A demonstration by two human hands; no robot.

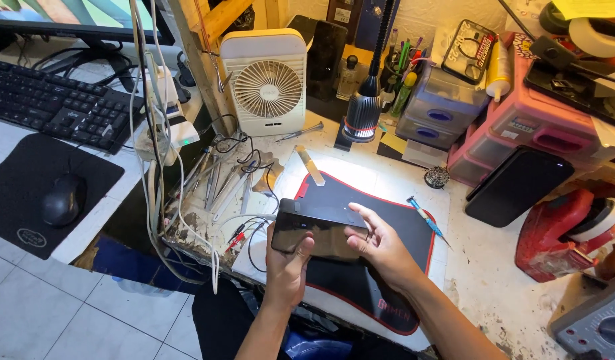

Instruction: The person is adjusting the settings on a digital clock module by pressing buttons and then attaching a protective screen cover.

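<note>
Both hands gripped black phone (pixel 319 230) above black mat (pixel 361 280): left hand (pixel 287 263) underneath, right hand (pixel 377 243) at right edge. Loose grip risked drop onto blue screwdriver (pixel 424 217) nearby.

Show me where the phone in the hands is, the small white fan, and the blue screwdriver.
phone (pixel 321 230), head view, on its dark screen between both hands.
white fan (pixel 267 90), head view, on the round grille.
blue screwdriver (pixel 424 217), head view, on its shaft.
</note>
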